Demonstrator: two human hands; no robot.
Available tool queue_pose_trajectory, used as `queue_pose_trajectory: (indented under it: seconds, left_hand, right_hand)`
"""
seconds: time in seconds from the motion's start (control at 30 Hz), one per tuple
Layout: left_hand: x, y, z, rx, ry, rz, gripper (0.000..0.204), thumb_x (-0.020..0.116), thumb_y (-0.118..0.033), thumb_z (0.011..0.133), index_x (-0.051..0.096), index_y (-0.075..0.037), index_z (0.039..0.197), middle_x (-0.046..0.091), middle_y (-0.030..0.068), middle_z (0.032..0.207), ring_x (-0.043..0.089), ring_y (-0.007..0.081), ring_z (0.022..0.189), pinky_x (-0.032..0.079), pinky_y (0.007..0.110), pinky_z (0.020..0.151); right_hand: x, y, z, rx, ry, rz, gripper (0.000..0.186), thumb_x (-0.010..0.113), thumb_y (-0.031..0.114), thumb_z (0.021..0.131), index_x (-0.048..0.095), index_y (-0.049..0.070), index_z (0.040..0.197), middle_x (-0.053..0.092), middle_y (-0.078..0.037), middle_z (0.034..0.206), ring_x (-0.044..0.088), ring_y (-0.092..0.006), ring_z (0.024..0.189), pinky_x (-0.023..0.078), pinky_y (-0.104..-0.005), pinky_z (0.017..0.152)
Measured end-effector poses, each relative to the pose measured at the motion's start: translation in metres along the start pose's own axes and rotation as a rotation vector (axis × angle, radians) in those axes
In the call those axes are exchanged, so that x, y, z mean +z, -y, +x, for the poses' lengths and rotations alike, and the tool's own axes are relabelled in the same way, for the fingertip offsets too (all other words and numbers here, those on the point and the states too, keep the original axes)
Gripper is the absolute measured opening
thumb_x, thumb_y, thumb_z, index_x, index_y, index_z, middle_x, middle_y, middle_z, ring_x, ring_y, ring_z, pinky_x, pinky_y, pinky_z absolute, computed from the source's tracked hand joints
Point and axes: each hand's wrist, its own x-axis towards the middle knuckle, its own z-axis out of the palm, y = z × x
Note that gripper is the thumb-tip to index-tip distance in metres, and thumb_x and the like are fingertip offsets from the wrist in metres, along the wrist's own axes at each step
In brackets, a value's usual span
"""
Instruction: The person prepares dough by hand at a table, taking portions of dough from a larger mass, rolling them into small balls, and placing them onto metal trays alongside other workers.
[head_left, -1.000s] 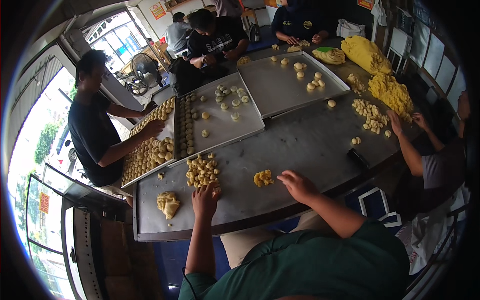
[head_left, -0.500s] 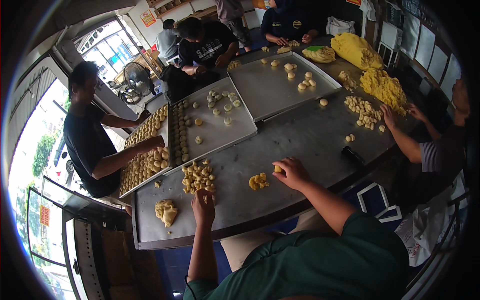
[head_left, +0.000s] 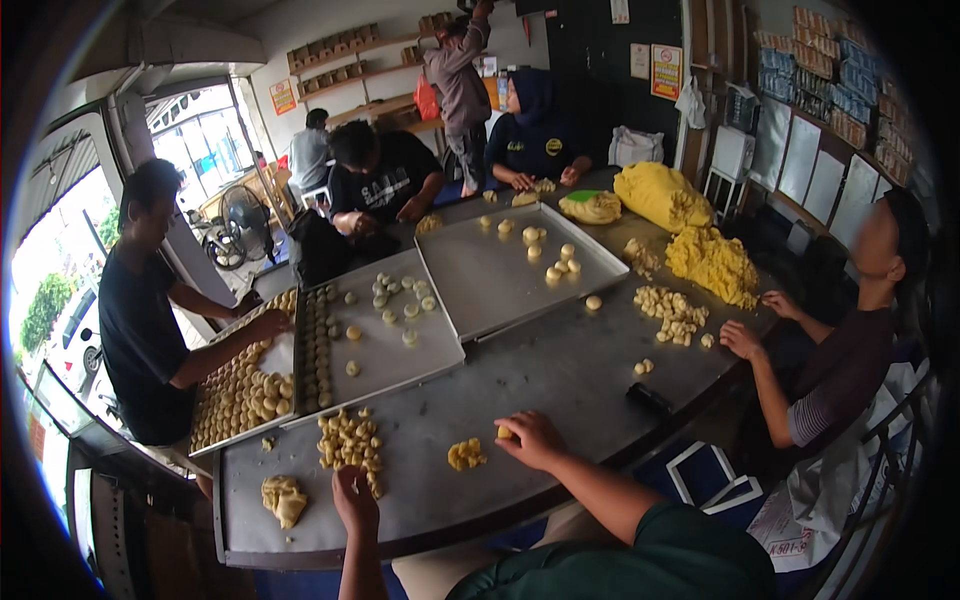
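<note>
Head view: at the left lies a dough lump; right of it my left hand is at the near edge of the pale dough pieces, its grip unclear to me. A light touch suits such soft-looking pieces. Farther right is a lumpy yellow clump, then my right hand, pinching a small yellow piece, best held gently, lest it crumble.

The right hand holds a yellow lump.
</note>
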Motion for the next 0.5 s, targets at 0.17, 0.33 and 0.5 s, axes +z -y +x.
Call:
queue_pose_trajectory:
  seconds: [0.17,0.33,0.5]
  left_hand:
    - [0.003,-0.034,-0.029,-0.157,0.277,-0.119,0.019,0.071,-0.011,0.096,0.066,-0.006,0.114,0.068,0.0122,0.107,0.069,0.0292,0.085,0.055,0.037,0.081]
    - [0.002,-0.065,-0.042,0.261,0.399,0.273,0.015,0.072,-0.024,0.093,0.074,-0.013,0.103,0.070,0.0119,0.114,0.069,0.0348,0.107,0.056,0.046,0.088]
    - [-0.003,-0.057,-0.041,-0.048,0.479,0.216,0.018,0.071,-0.023,0.094,0.069,-0.014,0.110,0.074,0.0090,0.107,0.070,0.0353,0.101,0.056,0.044,0.086]
  right_hand:
    - [0.003,0.000,0.001,0.002,-0.011,-0.001,0.036,0.081,0.029,0.088,0.071,0.015,0.119,0.072,-0.008,0.110,0.067,-0.0308,0.105,0.050,-0.0439,0.097]
    - [-0.003,-0.002,0.003,0.015,-0.001,-0.006,0.036,0.080,0.030,0.088,0.071,0.013,0.118,0.073,-0.009,0.109,0.067,-0.0315,0.104,0.052,-0.0454,0.095]
    - [-0.004,0.008,0.005,-0.032,-0.014,0.014,0.036,0.080,0.029,0.088,0.071,0.013,0.119,0.073,-0.009,0.110,0.067,-0.0319,0.107,0.051,-0.0459,0.097]
